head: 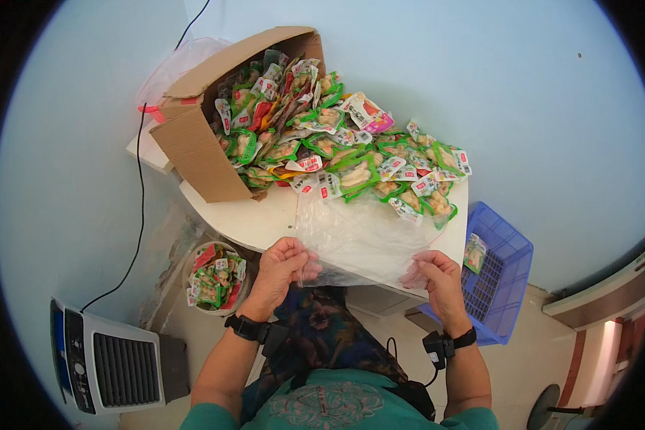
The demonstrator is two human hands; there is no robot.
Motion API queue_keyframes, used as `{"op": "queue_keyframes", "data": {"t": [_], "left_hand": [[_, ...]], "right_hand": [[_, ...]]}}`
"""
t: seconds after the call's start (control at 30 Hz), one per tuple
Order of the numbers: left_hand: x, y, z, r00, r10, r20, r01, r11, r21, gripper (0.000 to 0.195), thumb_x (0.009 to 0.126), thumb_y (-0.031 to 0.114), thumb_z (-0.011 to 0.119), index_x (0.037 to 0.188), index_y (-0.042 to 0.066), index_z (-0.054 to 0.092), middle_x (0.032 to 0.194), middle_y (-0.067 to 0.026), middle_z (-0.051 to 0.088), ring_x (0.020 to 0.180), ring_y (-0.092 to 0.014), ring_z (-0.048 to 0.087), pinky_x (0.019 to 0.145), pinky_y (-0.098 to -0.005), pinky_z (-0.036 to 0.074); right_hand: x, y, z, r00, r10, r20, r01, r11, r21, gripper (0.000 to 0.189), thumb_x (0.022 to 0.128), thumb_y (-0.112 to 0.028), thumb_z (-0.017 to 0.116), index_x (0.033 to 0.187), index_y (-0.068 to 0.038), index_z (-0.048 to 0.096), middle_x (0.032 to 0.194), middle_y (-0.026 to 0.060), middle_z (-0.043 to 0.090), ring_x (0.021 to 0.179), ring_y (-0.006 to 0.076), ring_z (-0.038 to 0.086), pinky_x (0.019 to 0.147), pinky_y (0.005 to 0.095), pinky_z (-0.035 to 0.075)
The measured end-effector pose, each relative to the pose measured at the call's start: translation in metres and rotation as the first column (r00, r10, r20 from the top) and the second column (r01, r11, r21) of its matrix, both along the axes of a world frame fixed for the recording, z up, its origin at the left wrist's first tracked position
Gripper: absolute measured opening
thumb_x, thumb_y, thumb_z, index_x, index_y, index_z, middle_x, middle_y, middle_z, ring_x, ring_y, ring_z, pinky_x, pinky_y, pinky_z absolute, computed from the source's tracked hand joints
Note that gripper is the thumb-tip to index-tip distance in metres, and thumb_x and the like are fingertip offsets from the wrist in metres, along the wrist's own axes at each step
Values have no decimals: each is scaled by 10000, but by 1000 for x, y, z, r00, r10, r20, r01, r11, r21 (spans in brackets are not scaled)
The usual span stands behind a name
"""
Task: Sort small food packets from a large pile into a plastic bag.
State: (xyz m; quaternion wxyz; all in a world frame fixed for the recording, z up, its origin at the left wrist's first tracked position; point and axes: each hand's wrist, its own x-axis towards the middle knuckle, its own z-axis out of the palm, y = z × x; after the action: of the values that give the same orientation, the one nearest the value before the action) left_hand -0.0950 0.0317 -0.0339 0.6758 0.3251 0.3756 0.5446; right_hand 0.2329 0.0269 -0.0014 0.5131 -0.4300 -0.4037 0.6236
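A clear plastic bag [355, 236] lies spread over the front of the white table [242, 215]. My left hand [286, 263] pinches its near left corner between thumb and fingers. At the near right corner, my right hand [435, 271] grips the same film, and the near edge is stretched between both hands. Beyond the bag is a heap of small sealed food packets [355, 174], many green-edged with pale contents. Some packets rest on the bag's far side. The heap spills from a cardboard box [209, 156] tipped on its side.
A blue plastic crate [502, 301] with a packet inside stands on the floor at the right. Left of my legs is a round bin [190, 269] holding several packets. An air cooler [121, 365] stands at lower left, its black cable [142, 188] running up the wall.
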Motion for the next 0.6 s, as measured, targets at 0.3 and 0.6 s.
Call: {"op": "queue_keyframes", "data": {"t": [0.3,0.6], "left_hand": [[2,-3,-5,992,-95,-78,92,995,-40,105,965,43,662,1038,49,586,985,-141,726,830,-256,746,730,-365,632],[-6,-14,-4,982,-125,-144,117,991,-61,101,974,83,670,1033,53,593,982,-136,730,872,-254,748,758,-356,628]], "right_hand": [[2,13,0,955,74,289,-90,995,43,260,997,-194,662,1141,21,689,990,79,722,776,144,693,753,292,570],[-4,22,-8,940,-342,-8,342,939,41,173,999,-184,675,1000,-12,693,752,37,681,691,151,698,622,293,579]]}}
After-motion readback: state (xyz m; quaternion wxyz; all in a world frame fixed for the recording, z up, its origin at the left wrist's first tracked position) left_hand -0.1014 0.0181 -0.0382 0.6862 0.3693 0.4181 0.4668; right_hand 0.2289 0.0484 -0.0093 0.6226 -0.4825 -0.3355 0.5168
